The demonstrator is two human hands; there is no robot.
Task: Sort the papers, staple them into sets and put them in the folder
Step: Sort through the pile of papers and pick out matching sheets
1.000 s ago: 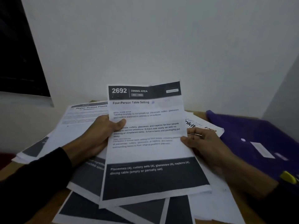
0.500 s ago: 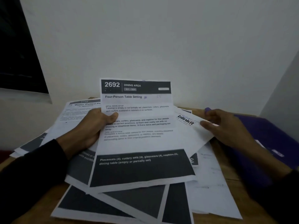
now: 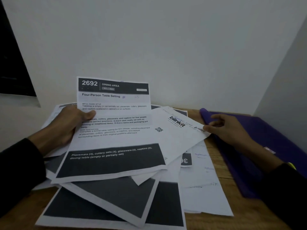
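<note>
Early sorting stage, nothing stapled or filed as far as visible. Left hand grips the "2692" sheet at its left edge, thumb curled over the print, sheet raised and tilted. Right hand pinches the corner of the blinkit sheet, which lies just right of the held page. Loose papers are spread beneath both grips. Purple folder is right of the right hand, apparently closed. No stapler seen. Most remains.
</note>
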